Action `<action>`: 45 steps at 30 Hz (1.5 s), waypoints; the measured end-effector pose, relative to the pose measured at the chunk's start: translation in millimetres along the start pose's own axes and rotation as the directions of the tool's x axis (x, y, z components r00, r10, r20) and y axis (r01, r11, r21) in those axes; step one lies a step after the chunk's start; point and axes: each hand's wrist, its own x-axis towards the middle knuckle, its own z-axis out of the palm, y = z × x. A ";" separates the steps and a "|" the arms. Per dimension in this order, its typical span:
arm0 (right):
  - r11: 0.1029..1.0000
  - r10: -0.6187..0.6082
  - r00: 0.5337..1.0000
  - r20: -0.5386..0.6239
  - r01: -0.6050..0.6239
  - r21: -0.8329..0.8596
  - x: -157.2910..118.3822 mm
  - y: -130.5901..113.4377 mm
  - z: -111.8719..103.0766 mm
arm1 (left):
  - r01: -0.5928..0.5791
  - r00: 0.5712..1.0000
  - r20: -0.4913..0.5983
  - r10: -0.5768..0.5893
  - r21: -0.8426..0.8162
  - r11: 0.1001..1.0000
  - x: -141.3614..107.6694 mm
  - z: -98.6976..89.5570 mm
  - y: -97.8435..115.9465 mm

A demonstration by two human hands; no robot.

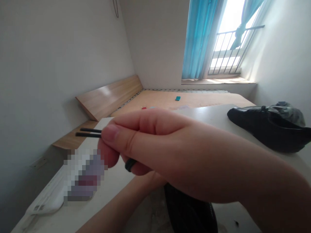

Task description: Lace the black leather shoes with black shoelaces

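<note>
My right hand (150, 139) fills the middle of the view, closed in a pinch between thumb and index finger. Two thin, straight black ends, which look like the ends of a shoelace (88, 132), stick out to the left from the pinch. A dark ring (130, 164) sits on one of its fingers. My left hand (156, 178) reaches in from the lower left, its fingers hidden behind the right hand. Below the right hand a black shoe (191, 210) shows in part. Another black shoe (269, 129), with clear plastic in its opening, lies at the right on the white table (209, 113).
A white plastic bag or wrapper (46, 197) lies at the table's left side beside a blurred-out item (87, 178). Beyond stands a bed (157, 97) with a wooden headboard (111, 94). A small teal item (178, 98) rests on it. A blue curtain (198, 38) hangs by a barred window.
</note>
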 end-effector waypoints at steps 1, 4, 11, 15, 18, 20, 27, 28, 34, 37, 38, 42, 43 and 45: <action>1.000 -0.007 1.000 -0.006 0.007 0.026 1.4 -2.2 -0.3 | 0.008 0.999 0.034 -0.009 0.021 1.000 0.2 -1.7 2.5; 0.986 0.000 1.000 0.009 -0.001 0.169 8.2 -3.6 -5.8 | 0.034 0.994 0.099 -0.040 0.061 0.998 0.8 -6.2 11.1; 0.888 -0.089 0.994 -0.057 0.105 0.447 21.4 14.6 -65.5 | 0.104 0.977 0.187 -0.101 -0.009 0.994 2.5 -17.0 16.2; 0.875 -0.068 0.972 -0.227 0.167 0.454 29.5 25.9 -94.5 | 0.176 0.944 0.291 -0.153 -0.055 0.983 3.0 -29.3 18.2; 0.863 -0.021 0.964 -0.266 0.152 0.482 37.5 31.4 -97.1 | 0.209 0.919 0.363 -0.155 -0.114 0.971 5.0 -34.5 21.4; 0.857 0.002 0.961 -0.277 0.141 0.495 41.7 33.2 -94.3 | 0.255 0.916 0.360 -0.176 -0.184 0.949 6.1 -34.2 22.5; 0.895 -0.070 0.969 -0.238 0.166 0.414 44.8 37.0 -87.4 | 0.213 0.975 0.005 -0.223 -0.324 0.922 6.2 -27.2 19.7; 0.908 -0.094 0.963 -0.253 0.187 0.374 44.8 37.7 -85.9 | 0.190 0.980 -0.002 -0.201 -0.310 0.931 6.1 -26.9 18.9; 0.957 -0.151 0.946 -0.286 0.213 0.199 45.2 39.5 -77.6 | 0.285 0.958 0.131 -0.255 -0.331 0.900 7.8 -28.3 15.7; 0.992 -0.111 0.947 -0.303 0.122 0.016 47.0 43.4 -81.0 | 0.267 0.959 0.234 -0.161 -0.548 0.793 9.0 -32.1 18.9; 0.994 -0.096 0.943 -0.317 0.074 -0.080 48.2 46.2 -83.5 | 0.258 0.959 0.252 -0.126 -0.608 0.751 9.3 -33.4 20.1; 0.923 -0.139 0.887 -0.441 -0.045 -0.382 54.9 59.5 -98.1 | 0.284 0.959 0.208 -0.195 -0.754 0.592 12.0 -35.8 18.2; 0.912 -0.160 0.865 -0.476 -0.055 -0.407 56.5 62.1 -102.5 | 0.284 0.953 0.168 -0.251 -0.782 0.555 13.4 -35.7 15.7; 0.912 -0.208 0.807 -0.552 -0.044 -0.408 59.5 66.1 -111.8 | 0.268 0.912 0.056 -0.406 -0.830 0.488 17.0 -35.1 9.2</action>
